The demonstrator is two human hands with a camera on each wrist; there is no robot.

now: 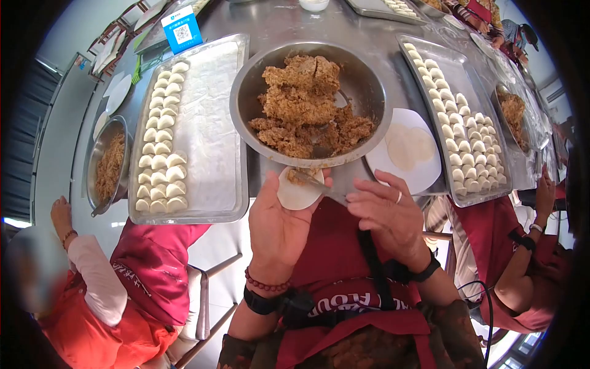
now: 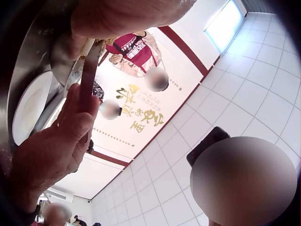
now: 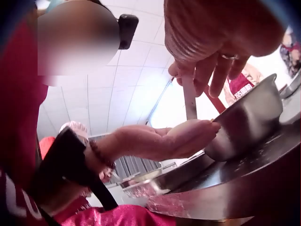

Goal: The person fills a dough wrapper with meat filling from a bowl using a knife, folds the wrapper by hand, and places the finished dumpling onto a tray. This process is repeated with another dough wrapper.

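Note:
My left hand [image 1: 279,227] is palm up, cradling a round dumpling wrapper [image 1: 295,195] between thumb and fingers. A small lump of brown filling [image 1: 297,177] sits on the wrapper near its far edge. My right hand [image 1: 390,215], with a ring on one finger, grips a flat metal spatula [image 1: 332,192]; the left wrist view shows its blade [image 2: 89,70] upright between the hands. Its tip is at the filling on the wrapper. Just beyond the hands stands a large steel bowl [image 1: 246,132] of brown filling [image 1: 301,92].
On the left lies a tray [image 1: 212,123] with rows of dumplings [image 1: 161,160]; another tray [image 1: 452,55] of dumplings is on the right. A white plate [image 1: 424,175] with wrappers [image 1: 409,147] is right of the bowl. People sit on both sides, near smaller filling bowls [image 1: 126,157].

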